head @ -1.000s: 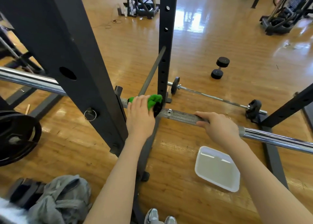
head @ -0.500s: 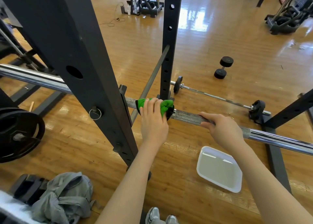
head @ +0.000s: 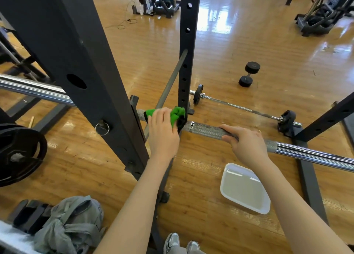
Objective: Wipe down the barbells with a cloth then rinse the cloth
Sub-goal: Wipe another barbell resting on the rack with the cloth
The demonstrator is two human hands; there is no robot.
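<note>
Both hands are on the racked barbell (head: 205,131). Her left hand (head: 162,133) grips a green cloth (head: 177,114) wrapped over the knurled shaft, just right of the black rack upright (head: 80,65). Further right of the upright, the right hand (head: 247,146) curls around bare knurling, close to the cloth but apart. Below the bar, right of the upright, a white tray (head: 246,188) sits on the wood floor (head: 229,52).

Glossy wood floor (head: 220,48), black rack posts (head: 186,42), gym eqpt behind.
</note>
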